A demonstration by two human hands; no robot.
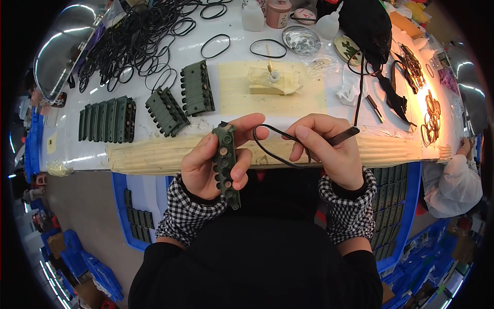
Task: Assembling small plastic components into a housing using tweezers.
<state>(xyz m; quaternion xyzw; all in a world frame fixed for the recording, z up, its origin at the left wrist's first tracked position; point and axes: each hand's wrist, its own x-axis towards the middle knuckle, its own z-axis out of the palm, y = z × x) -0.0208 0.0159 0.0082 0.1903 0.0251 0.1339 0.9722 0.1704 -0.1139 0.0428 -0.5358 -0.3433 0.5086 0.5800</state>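
Observation:
My left hand (pixel 199 166) grips a dark green toy tank wheel section (pixel 225 167) upright, its round wheels facing right. My left index finger reaches out to a thin black ribbed rubber track loop (pixel 268 153). The other end of this loop is pinched in my right hand (pixel 337 154). A dark flat tool (pixel 343 136), perhaps tweezers, sticks out of my right hand beside the thumb. The loop hangs slack between both hands, apart from the wheels. Beyond my left hand, similar green wheel sections stand on the white table: one group (pixel 107 119), another (pixel 167 112) and a third (pixel 197 88).
A heap of black loops (pixel 134 41) covers the far left. Single loops (pixel 216 46) lie mid-table near a taped block (pixel 274 81). White bottles (pixel 252 16) stand behind. Blue trays (pixel 121 206) with green parts flank my lap. Another person's sleeve (pixel 453 185) is at right.

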